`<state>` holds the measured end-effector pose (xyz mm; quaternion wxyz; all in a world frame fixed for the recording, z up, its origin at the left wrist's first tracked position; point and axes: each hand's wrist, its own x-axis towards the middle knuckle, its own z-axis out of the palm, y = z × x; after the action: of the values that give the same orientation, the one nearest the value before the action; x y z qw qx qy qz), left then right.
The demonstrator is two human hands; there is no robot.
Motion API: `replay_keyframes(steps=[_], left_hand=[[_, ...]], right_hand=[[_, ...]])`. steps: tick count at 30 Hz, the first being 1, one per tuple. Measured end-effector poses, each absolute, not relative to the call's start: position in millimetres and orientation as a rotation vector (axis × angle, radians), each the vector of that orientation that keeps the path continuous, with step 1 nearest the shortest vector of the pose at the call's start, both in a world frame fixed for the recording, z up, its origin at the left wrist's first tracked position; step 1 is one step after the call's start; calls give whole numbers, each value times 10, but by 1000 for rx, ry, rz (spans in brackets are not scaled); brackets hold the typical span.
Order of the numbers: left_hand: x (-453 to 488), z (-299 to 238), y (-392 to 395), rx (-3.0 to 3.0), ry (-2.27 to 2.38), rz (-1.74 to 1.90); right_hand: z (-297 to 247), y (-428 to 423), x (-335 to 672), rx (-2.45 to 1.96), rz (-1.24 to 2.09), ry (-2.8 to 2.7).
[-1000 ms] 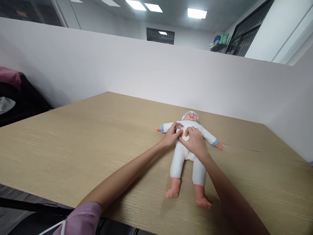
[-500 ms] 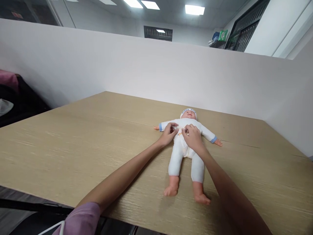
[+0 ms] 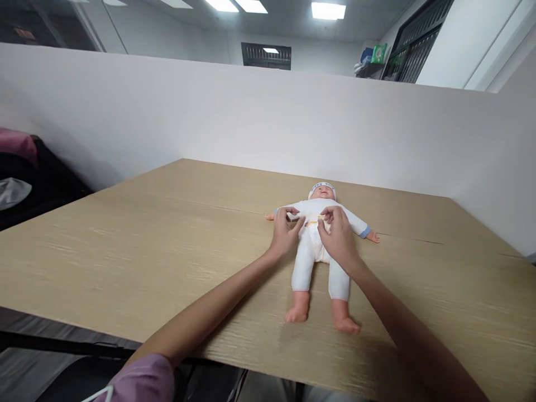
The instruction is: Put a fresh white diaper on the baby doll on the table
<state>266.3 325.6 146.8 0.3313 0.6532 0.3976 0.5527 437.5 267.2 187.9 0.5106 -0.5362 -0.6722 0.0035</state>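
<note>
A baby doll (image 3: 304,268) lies on its back on the table, its head at the far side. It wears white clothing with blue cuffs and a white headband, with a white diaper (image 3: 321,245) over the clothing at its hips. By the doll's waist, on the left side, my left hand (image 3: 285,234) has thumb and fingers apart, with nothing visible between them. My right hand (image 3: 338,237) pinches the diaper's upper edge on the other side. A yellow-orange strip shows at the waist between the hands. The fingertips partly cover the diaper's sides.
The doll rests on a wide wooden table (image 3: 167,240). Behind it stands a white partition wall (image 3: 251,123). At the far left is a black item with pink cloth (image 3: 17,144) and a whitish bundle (image 3: 14,192).
My left hand's fingers have spread apart and lifted slightly off the diaper's waist. The right hand's grip has shifted a little. The view has moved slightly.
</note>
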Motion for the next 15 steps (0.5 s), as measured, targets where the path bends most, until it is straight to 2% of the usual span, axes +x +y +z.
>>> replay_keyframes(steps=[2,5,8,15], left_hand=[[2540,1603,2994,1947,897,1335],[2361,1721,2725,2374,547,887],[2285,1723,2676,2556,475,564],[2485,1641,2742,2465,929,600]], right_hand=[[1875,2350,4392,-1241,88,-1662],[1752,1939,4512,-1271,336,-1794],[1609,1785,4696,-1386,464,-1907],[1486,1933,4729,-1605,215,-1917]])
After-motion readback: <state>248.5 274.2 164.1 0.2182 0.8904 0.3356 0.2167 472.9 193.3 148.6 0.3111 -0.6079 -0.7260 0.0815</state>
